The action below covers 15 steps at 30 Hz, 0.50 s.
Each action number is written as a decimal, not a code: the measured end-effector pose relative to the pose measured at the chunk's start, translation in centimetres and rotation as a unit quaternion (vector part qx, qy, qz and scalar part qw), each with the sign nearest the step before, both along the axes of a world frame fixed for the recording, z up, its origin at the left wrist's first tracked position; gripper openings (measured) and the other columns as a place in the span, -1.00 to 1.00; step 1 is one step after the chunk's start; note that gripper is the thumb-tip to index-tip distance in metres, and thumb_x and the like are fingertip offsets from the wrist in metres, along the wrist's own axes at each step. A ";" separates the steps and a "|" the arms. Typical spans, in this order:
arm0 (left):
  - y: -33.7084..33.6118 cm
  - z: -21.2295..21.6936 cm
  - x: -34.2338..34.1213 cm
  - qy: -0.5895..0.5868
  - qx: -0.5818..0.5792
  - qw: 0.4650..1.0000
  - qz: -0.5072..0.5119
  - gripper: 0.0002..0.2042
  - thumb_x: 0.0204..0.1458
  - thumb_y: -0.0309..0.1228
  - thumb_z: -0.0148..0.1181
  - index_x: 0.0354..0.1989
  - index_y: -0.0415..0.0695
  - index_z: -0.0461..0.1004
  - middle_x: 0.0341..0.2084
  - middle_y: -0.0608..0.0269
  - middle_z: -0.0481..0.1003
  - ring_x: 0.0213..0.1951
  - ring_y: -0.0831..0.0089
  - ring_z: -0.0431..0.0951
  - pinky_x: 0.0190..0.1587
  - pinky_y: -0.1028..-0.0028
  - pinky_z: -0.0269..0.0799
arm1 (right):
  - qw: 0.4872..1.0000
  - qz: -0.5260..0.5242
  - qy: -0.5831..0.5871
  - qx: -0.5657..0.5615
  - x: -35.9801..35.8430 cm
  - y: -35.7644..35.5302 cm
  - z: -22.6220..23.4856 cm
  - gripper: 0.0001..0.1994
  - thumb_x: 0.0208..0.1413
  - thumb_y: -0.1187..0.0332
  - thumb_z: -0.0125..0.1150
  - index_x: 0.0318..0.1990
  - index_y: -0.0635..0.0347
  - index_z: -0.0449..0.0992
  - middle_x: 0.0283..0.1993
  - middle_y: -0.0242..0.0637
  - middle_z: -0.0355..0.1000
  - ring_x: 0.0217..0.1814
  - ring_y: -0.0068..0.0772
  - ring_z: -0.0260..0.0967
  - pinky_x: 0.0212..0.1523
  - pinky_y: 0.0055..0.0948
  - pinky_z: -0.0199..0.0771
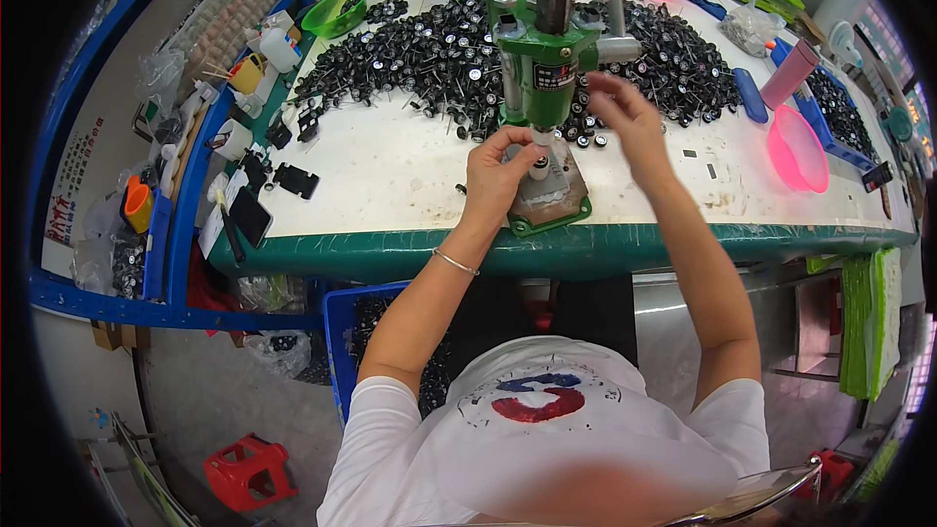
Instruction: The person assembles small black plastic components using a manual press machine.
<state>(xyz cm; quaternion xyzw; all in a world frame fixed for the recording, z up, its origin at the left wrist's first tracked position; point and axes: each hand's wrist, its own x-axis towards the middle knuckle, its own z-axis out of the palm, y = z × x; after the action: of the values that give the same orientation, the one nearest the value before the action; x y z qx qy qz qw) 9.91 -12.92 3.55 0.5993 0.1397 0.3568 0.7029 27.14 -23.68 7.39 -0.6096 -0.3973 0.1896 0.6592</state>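
In the head view, the left hand (493, 174) bends its thumb and forefinger together at the pale cylindrical tip (543, 138) of a green-painted metal press (547, 83); whether they grip anything cannot be told. Just below them, a small round black-topped piece (539, 168) sits over the press's flat, worn metal base (556, 197). The right hand (630, 117) is right of the press column, its fingers loosely curled and blurred; I cannot tell if they hold a part. Beyond, glossy black disc-headed pieces (673, 59) with thin stems heap across the smooth white desk (390, 185). A translucent pink plastic bowl (798, 151) lies far right.
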 end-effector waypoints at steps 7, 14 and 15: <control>0.1 -0.1 0.2 -0.029 -0.045 0.999 -0.009 -0.91 -0.01 -0.54 0.29 -0.32 -0.18 0.56 -0.40 0.42 0.54 -0.35 0.69 0.46 -0.23 0.62 0.37 | 0.972 0.063 0.081 0.213 1.3 5.3 14.1 -0.74 0.24 0.24 -0.02 -0.20 0.27 0.46 -0.33 -0.32 0.46 -0.39 -0.48 0.41 -0.34 -0.57 0.39; 0.2 0.1 0.4 -0.027 -0.050 0.998 -0.015 -0.90 -0.02 -0.55 0.30 -0.32 -0.21 0.55 -0.39 0.41 0.54 -0.34 0.67 0.46 -0.20 0.62 0.36 | 0.984 0.013 0.103 0.143 1.3 8.4 19.0 -0.76 0.14 0.16 0.20 -0.49 0.03 0.43 -0.66 -0.61 0.15 -0.77 -0.74 -0.10 -0.77 -0.62 -0.22; 0.2 0.0 0.4 -0.025 -0.043 0.999 -0.015 -0.91 -0.02 -0.55 0.30 -0.32 -0.21 0.55 -0.40 0.40 0.54 -0.34 0.67 0.46 -0.21 0.62 0.36 | 0.985 0.015 0.103 0.141 0.5 7.8 19.3 -0.76 0.14 0.16 0.20 -0.49 0.03 0.43 -0.66 -0.61 0.15 -0.77 -0.74 -0.10 -0.77 -0.62 -0.22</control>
<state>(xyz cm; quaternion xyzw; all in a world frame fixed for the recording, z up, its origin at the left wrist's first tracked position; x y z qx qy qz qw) 10.30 -12.76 3.54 0.5614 0.1277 0.3547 0.7367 27.59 -15.91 26.65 -0.4818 -0.3594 0.2030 0.7730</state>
